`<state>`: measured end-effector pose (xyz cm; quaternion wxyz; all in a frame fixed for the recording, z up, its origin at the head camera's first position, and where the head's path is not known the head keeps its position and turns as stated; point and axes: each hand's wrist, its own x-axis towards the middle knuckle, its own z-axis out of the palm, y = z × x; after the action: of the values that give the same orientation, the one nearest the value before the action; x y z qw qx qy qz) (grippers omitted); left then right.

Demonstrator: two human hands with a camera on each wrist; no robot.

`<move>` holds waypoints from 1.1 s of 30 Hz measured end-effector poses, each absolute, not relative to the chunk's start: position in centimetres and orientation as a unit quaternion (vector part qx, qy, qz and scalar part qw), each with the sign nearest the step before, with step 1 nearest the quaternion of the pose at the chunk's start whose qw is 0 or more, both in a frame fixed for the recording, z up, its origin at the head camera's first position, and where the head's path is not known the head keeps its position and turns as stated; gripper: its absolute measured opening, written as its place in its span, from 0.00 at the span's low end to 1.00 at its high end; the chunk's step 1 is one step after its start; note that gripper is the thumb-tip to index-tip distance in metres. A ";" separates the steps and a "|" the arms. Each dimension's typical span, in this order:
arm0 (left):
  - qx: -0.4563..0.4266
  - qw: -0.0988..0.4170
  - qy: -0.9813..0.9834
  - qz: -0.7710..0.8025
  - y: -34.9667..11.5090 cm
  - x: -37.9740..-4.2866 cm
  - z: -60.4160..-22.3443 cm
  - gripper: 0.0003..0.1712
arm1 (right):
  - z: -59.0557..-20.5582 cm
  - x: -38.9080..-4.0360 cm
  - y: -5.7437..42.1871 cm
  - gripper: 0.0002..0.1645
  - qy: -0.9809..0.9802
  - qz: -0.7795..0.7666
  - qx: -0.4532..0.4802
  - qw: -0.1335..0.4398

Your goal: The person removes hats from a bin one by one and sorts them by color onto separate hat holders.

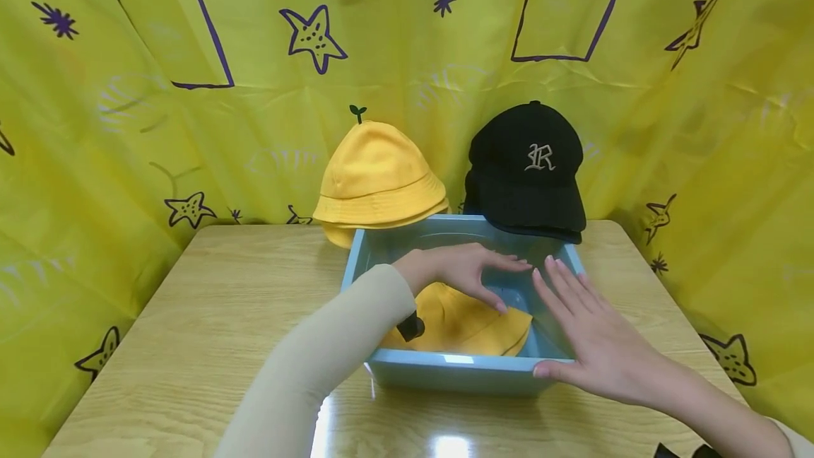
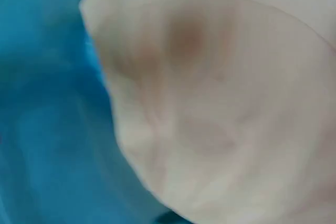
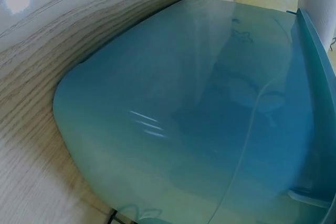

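A yellow bucket hat (image 1: 473,327) lies inside a light blue plastic bin (image 1: 483,362) on the table. My left hand (image 1: 467,271) reaches over the bin above this hat, thumb and fingers apart, holding nothing. At the bin's right side is my right hand (image 1: 598,338), its fingers extended over the side wall and its thumb by the front right corner of the rim. Whether that hand touches the rim I cannot tell. Close up and blurred, a pale surface (image 2: 220,119) fills most of the left wrist view. The bin's outer wall (image 3: 184,103) fills the right wrist view.
Behind the bin at left, stacked yellow bucket hats (image 1: 381,168) carry a small green sprout on top. Black caps (image 1: 531,161) with a letter R are stacked at the back right. A wooden table (image 1: 242,316) bears everything, and a yellow patterned curtain (image 1: 381,41) hangs behind.
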<state>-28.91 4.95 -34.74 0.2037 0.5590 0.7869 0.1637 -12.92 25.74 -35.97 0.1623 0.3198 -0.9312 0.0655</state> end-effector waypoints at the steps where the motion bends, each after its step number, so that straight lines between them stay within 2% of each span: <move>1: 0.553 0.208 0.791 0.158 4.9 -29.0 -35.1 0.46 | -36.0 -12.9 25.7 0.64 -0.931 0.065 0.320 0.164; 16: 0.451 0.257 0.852 0.065 4.3 -29.9 -38.6 0.46 | -35.8 -12.8 25.6 0.63 -0.935 0.053 0.313 0.159; 26: 0.447 0.287 0.847 0.019 4.0 -29.6 -40.7 0.51 | -36.2 -12.8 25.4 0.63 -0.933 0.043 0.316 0.168; 33: 0.445 0.274 0.852 -0.030 4.5 -29.8 -40.5 0.49 | -36.1 -12.8 25.6 0.63 -0.935 0.043 0.312 0.166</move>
<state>-29.82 4.51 -40.55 0.2745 0.4450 0.8519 -0.0305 -12.80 25.62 -36.09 0.1659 0.3116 -0.9346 0.0425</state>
